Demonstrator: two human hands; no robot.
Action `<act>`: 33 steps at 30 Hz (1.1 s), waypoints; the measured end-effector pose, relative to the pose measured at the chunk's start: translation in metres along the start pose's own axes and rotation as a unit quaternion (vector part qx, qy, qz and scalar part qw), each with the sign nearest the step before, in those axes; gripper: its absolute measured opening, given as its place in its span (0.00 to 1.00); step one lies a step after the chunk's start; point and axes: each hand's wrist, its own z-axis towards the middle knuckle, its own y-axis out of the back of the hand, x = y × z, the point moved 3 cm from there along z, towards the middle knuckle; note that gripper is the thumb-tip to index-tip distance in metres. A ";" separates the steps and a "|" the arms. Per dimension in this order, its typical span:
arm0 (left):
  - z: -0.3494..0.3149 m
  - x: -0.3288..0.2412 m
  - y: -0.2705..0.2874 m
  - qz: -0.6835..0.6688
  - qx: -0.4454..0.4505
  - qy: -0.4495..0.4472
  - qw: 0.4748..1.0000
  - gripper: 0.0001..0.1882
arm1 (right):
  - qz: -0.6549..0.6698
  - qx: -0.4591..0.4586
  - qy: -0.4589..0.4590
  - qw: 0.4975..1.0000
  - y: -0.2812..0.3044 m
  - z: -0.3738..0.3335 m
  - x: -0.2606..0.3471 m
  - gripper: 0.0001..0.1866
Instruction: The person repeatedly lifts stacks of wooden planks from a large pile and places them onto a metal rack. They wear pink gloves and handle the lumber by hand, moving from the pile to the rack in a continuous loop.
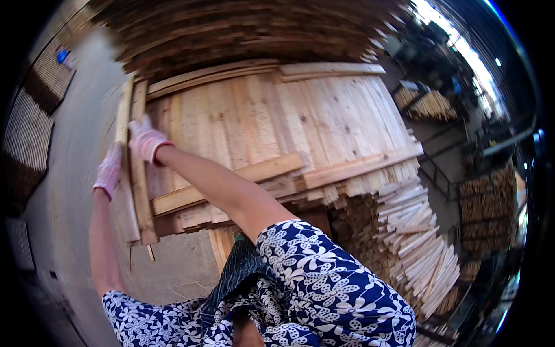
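Note:
Both my hands wear pink-and-white knitted gloves and reach to the left end of a wide stack of pale wooden boards (231, 121). My left hand (108, 168) lies along the outer side of the outer wooden strip (123, 115), its fingers stretched out. My right hand (147, 139) is over the inner wooden strip (139, 179), its fingers closed about the edge; motion blurs them somewhat. These two strips run side by side across the board ends. Flat on the boards lie a near strip (272, 168), a pinkish strip (364, 166) and a far strip (332, 70).
A tall stack of timber (248, 29) rises behind the boards. Loose wood pieces (410, 225) are heaped at the near right. More stacks (29, 136) stand left across the grey floor (84, 115), where a distant person (62, 56) shows. Metal frames (436, 173) stand at right.

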 end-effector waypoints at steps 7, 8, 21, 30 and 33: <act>-0.099 -0.406 0.119 -0.399 -0.174 -0.117 0.893 0.27 | -0.150 -0.277 0.199 0.928 0.218 -0.297 -0.031 0.19; -0.131 -0.461 0.111 -0.458 -0.082 -0.170 0.869 0.27 | -0.177 -0.341 0.187 0.904 0.242 -0.350 -0.051 0.20; -0.305 -1.007 -0.250 -0.237 0.575 -0.426 0.657 0.31 | -0.032 -0.539 -0.660 0.522 0.259 -0.961 -0.459 0.34; -0.357 -1.215 -0.424 -0.086 0.421 -0.487 0.760 0.50 | 0.124 -0.683 -0.673 0.255 0.161 -1.068 -0.495 0.45; -0.401 -1.231 -0.432 -0.028 0.474 -0.427 0.769 0.58 | 0.277 -0.768 -0.558 0.149 0.156 -1.045 -0.518 0.53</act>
